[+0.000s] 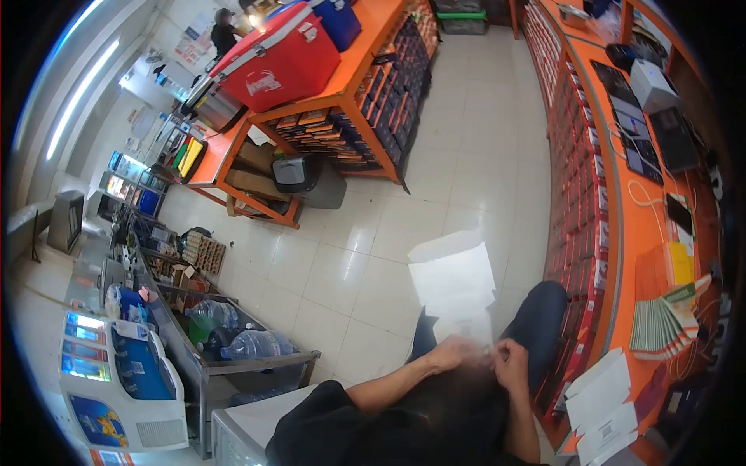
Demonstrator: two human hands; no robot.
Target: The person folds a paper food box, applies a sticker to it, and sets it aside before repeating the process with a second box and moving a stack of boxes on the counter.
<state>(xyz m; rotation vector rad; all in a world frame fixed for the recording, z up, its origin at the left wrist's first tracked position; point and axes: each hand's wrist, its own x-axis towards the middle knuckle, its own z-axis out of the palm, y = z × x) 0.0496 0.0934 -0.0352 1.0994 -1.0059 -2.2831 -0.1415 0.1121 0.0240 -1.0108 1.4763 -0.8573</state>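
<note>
A flat white cardboard box blank [453,276] with cut flaps lies across my lap and knees. My left hand [458,353] is over its near end, its fingers smeared by motion. Close beside it, my right hand [510,361] has its fingers bent together in a pinch. Something small and pale shows between the two hands, too small and blurred to name. Whether my left hand grips it or the card cannot be made out.
An orange counter [622,256] on my right carries a fan of booklets [667,326], a phone [679,214] and more white card blanks [602,408]. Red boxes [579,225] are stacked beneath. A metal rack with water bottles [256,344] stands left; a bin [309,182] and red cooler [280,58] are ahead.
</note>
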